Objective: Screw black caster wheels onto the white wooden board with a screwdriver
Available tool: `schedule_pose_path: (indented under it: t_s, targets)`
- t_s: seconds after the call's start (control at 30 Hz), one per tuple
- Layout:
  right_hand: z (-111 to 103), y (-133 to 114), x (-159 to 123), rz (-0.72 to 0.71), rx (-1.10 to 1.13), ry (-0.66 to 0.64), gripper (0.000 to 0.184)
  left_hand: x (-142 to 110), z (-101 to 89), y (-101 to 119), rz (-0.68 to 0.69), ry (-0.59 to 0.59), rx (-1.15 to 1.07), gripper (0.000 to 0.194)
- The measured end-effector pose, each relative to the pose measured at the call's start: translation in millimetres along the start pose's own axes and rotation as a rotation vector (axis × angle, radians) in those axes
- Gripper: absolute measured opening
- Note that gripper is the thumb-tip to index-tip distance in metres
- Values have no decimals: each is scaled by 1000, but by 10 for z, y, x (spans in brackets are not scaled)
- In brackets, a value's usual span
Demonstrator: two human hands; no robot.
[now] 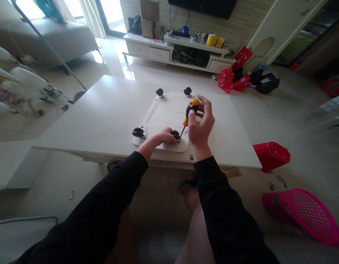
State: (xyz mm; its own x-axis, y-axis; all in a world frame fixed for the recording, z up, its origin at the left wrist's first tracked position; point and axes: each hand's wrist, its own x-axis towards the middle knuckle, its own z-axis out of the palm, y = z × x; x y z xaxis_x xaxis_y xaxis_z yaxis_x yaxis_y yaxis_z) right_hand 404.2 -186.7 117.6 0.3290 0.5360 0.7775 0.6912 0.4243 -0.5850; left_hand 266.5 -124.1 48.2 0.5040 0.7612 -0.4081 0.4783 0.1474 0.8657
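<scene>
A white board (164,117) lies flat on the white table (103,121), with black caster wheels at its corners. My right hand (200,123) is closed round the orange and black handle of a screwdriver (190,112), whose tip points down at the near right caster (175,135). My left hand (162,137) is closed on that caster and holds it against the board. Further casters sit at the near left (138,132), the far left (160,92) and the far right (187,91) corners.
A red stool (271,156) and a pink mesh basket (301,214) stand on the floor to the right. A white TV cabinet (180,51) with clutter lines the far wall. Red bags (232,79) lie near it. A sofa (56,36) is at the far left.
</scene>
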Motion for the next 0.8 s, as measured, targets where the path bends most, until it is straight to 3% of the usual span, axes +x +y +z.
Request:
schedule_pose_path:
  t_s: [0.17, 0.4, 0.57, 0.8]
  targets:
    - [-13, -65, 9, -15, -25, 13, 29, -10, -1, 4, 3, 5, -8, 46]
    - [-36, -65, -5, -6, 9, -22, 46, -26, -8, 19, 29, 7, -1, 44]
    - [-46, -121, 12, 9, -44, -10, 23, -20, -11, 21, 24, 14, 16, 44]
    - [-31, -34, 1, -5, -15, -27, 34, -41, -6, 31, 33, 10, 14, 44]
